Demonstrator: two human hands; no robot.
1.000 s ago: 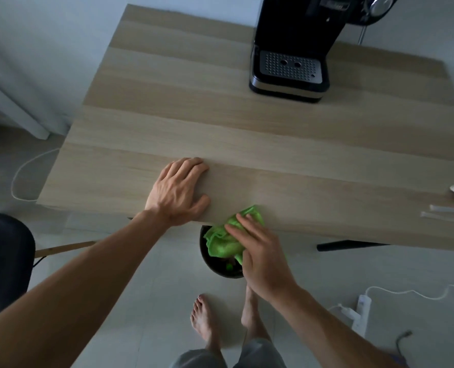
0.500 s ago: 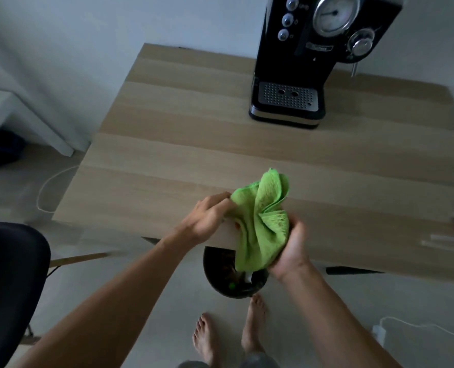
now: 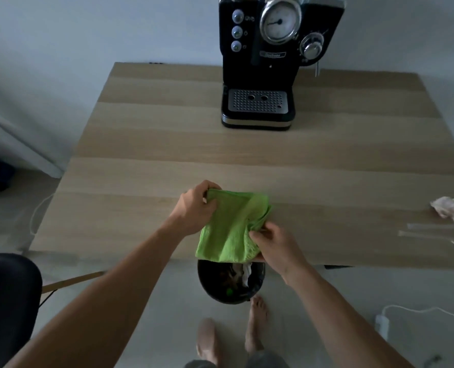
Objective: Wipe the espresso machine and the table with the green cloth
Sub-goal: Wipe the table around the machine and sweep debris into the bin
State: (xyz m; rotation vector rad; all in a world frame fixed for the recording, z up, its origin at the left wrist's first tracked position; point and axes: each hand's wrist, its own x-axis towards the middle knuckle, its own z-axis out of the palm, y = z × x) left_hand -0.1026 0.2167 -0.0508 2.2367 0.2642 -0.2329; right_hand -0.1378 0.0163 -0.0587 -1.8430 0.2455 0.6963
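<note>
Cloth, green, is held spread at the near edge of the table, well in front of the espresso machine. Its far corner is pinched by the left hand; its bunched right side is clasped by the right hand. A small label plate is seen on the machine below the gauge, but its writing cannot be read. A black bin is partly covered by the cloth's lower edge.

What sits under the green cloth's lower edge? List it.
Under the green cloth a black bin stands on the floor, holding white scraps and dark litter. Its far rim is covered.
</note>
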